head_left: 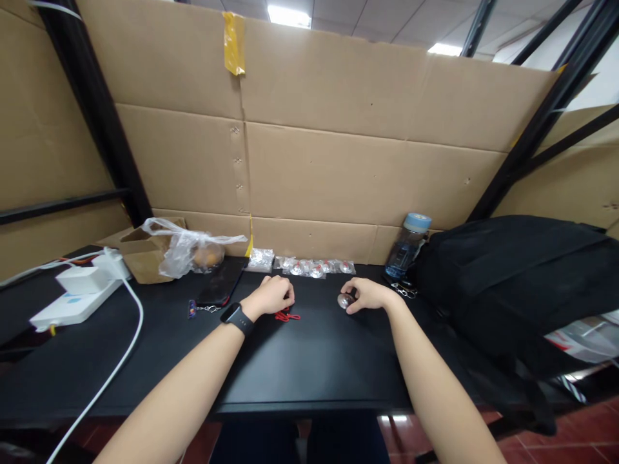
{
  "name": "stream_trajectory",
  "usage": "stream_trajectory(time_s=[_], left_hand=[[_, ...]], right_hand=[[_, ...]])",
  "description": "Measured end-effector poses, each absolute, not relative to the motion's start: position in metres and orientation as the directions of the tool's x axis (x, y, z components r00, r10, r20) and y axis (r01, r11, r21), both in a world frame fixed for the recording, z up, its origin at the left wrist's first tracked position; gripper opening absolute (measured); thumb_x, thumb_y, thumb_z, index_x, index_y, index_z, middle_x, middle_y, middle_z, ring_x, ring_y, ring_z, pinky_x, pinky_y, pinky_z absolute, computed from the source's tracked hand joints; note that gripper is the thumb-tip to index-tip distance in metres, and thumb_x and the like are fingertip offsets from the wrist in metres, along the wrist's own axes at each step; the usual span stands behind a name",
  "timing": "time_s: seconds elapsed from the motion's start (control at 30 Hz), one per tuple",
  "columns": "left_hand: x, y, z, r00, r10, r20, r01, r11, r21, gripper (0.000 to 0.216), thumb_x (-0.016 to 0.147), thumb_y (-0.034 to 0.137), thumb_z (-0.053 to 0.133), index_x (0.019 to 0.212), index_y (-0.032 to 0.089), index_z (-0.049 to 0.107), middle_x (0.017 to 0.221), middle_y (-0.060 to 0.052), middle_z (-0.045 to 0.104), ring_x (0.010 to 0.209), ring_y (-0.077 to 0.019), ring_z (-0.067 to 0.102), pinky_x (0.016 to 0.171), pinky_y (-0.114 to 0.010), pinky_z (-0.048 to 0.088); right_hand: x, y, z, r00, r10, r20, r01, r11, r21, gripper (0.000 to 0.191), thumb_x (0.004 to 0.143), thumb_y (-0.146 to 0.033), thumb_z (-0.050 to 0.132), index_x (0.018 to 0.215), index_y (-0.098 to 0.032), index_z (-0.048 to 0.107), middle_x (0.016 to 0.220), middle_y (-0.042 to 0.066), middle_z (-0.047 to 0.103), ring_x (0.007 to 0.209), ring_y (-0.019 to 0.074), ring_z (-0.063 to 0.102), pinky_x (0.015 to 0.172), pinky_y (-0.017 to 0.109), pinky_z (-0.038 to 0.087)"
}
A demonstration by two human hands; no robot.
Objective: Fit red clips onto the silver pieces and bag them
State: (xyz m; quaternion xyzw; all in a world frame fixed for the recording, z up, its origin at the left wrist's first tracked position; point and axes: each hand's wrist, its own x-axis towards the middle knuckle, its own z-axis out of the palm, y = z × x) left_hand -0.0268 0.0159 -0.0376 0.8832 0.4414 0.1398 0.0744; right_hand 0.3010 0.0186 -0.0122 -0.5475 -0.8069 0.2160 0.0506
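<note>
My left hand (271, 296), with a black watch on the wrist, rests curled on the black table (300, 361), its fingers closed over a piece of red cord (287, 316) that trails out beneath it. My right hand (366, 295) lies a little to the right, its fingers wrapped round a small clear round trinket (344, 301). Just behind both hands, along the cardboard wall, lies a row of several similar clear trinkets in small bags (314, 267).
A blue-capped water bottle (407, 247) and a large black backpack (517, 283) stand at the right. A phone (220, 283) with keys, a plastic bag (191, 251), a cardboard box (142, 254) and a white power strip (77, 293) with cable lie at the left.
</note>
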Motion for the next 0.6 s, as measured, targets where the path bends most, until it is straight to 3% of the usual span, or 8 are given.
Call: stream_trajectory(time_s=[0.13, 0.3, 0.43, 0.6], left_hand=[[-0.022, 0.015, -0.044, 0.552, 0.797, 0.243, 0.760, -0.601, 0.247, 0.017, 0.089, 0.027, 0.057, 0.080, 0.024, 0.071, 0.096, -0.003, 0.074, 0.100, -0.0234, 0.064, 0.086, -0.034, 0.038], [-0.017, 0.019, -0.048, 0.522, 0.792, 0.317, 0.731, -0.606, 0.313, 0.018, 0.097, 0.028, 0.049, 0.089, 0.023, 0.064, 0.092, -0.001, 0.073, 0.094, -0.0204, 0.064, 0.088, -0.034, 0.037], [-0.014, 0.018, -0.043, 0.487, 0.789, 0.375, 0.660, -0.614, 0.433, 0.017, 0.100, 0.030, 0.046, 0.094, 0.023, 0.061, 0.082, 0.002, 0.073, 0.084, -0.0168, 0.067, 0.085, -0.030, 0.040], [-0.011, 0.013, -0.034, 0.453, 0.780, 0.431, 0.625, -0.623, 0.471, 0.018, 0.096, 0.034, 0.054, 0.093, 0.024, 0.068, 0.096, 0.000, 0.076, 0.093, -0.0190, 0.069, 0.088, -0.029, 0.043]], right_hand=[[0.301, 0.012, -0.016, -0.386, 0.913, -0.129, 0.854, 0.301, -0.424, 0.051, 0.058, -0.025, 0.086, 0.107, -0.017, 0.072, 0.100, 0.005, 0.071, 0.081, 0.0191, 0.065, 0.072, 0.026, 0.047], [0.301, 0.012, -0.014, -0.422, 0.902, -0.089, 0.824, 0.341, -0.452, 0.048, 0.058, -0.022, 0.085, 0.103, -0.015, 0.070, 0.096, 0.005, 0.070, 0.077, 0.0174, 0.063, 0.069, 0.026, 0.047], [0.305, 0.011, -0.011, -0.418, 0.908, 0.040, 0.750, 0.370, -0.548, 0.048, 0.061, -0.026, 0.085, 0.106, -0.017, 0.069, 0.099, 0.005, 0.069, 0.076, 0.0160, 0.061, 0.068, 0.027, 0.048], [0.292, 0.009, -0.010, -0.376, 0.899, 0.223, 0.645, 0.427, -0.634, 0.050, 0.064, -0.029, 0.085, 0.109, -0.017, 0.068, 0.101, 0.006, 0.069, 0.079, 0.0164, 0.062, 0.072, 0.028, 0.051]])
